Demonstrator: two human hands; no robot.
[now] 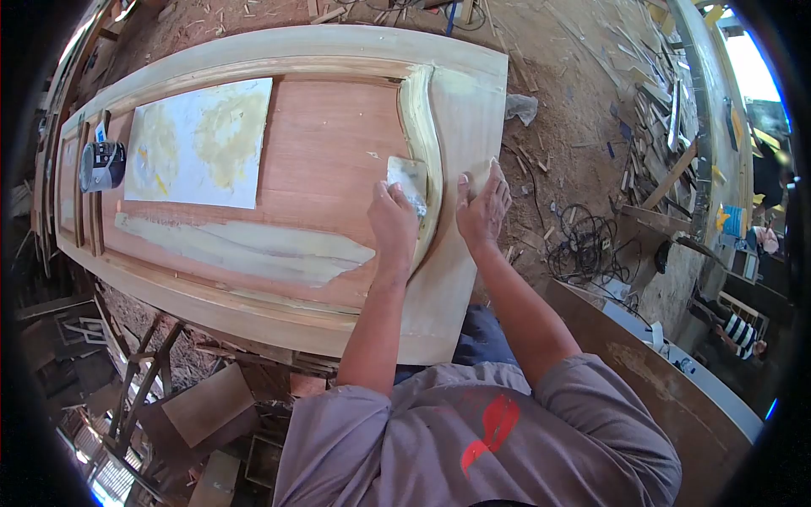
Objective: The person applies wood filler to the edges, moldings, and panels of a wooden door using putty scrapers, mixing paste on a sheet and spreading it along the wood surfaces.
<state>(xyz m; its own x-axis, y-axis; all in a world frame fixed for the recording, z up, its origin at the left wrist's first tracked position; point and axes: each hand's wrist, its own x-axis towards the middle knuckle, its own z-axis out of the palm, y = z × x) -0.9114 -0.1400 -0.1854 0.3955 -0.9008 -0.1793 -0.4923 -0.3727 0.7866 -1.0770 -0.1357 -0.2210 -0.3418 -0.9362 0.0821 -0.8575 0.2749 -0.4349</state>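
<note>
A wooden panel door (325,122) lies flat in front of me, with pale filler smeared along its curved moulding (420,114). My left hand (394,221) is closed on a small flat putty spreader (407,179), whitish with filler, held against the inner side of that moulding. Just to the right, my right hand (485,211) lies on the door's end rail with its fingers stretched out and nothing in it. On the door panel rests a white sheet (187,135) with yellowish filler patches. Beside it a wooden board (245,247), coated with pale filler, lies along the lower side.
A dark tin (103,167) stands at the door's far left. Tangled black cable (591,245) lies on the dirt floor to the right, near a heap of wood scraps (663,110). Wooden frames and boards (209,406) crowd the lower left. Another person (738,335) is at far right.
</note>
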